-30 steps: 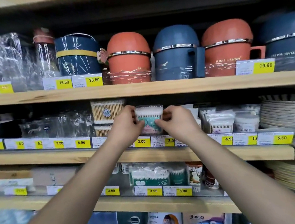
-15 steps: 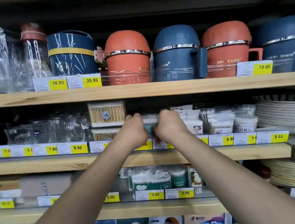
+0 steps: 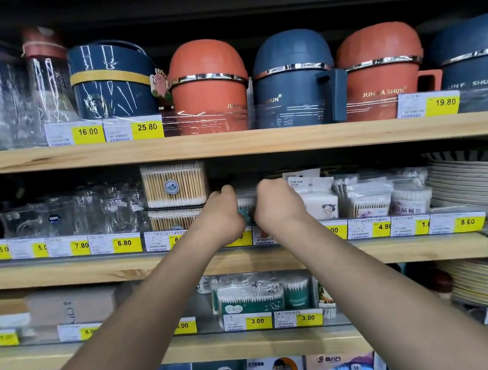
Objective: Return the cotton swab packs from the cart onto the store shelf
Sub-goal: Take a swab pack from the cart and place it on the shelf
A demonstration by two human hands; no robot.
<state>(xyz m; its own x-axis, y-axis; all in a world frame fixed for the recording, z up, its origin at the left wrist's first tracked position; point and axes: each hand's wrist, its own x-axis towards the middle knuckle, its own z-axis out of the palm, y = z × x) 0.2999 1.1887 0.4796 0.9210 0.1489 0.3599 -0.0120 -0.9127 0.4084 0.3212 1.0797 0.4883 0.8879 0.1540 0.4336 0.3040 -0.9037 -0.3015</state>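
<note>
A small clear cotton swab pack [image 3: 247, 206] with a teal label sits deep on the middle wooden shelf [image 3: 96, 270], mostly hidden between my hands. My left hand [image 3: 223, 211] grips its left side with curled fingers. My right hand [image 3: 277, 204] grips its right side the same way. Stacked boxes of wooden-stick swabs [image 3: 174, 185] stand just left of it, and white swab bags [image 3: 368, 197] lie to the right. The cart is out of view.
Orange and blue lidded pots [image 3: 209, 84] fill the top shelf. Glass cups [image 3: 71, 211] stand at the left of the middle shelf, stacked plates [image 3: 472, 176] at its right. More green-labelled swab packs [image 3: 249, 295] sit on the lower shelf behind yellow price tags.
Both hands have pushed the swab pack from in front of the shelf deeper into the middle shelf, so it is now mostly hidden between them.
</note>
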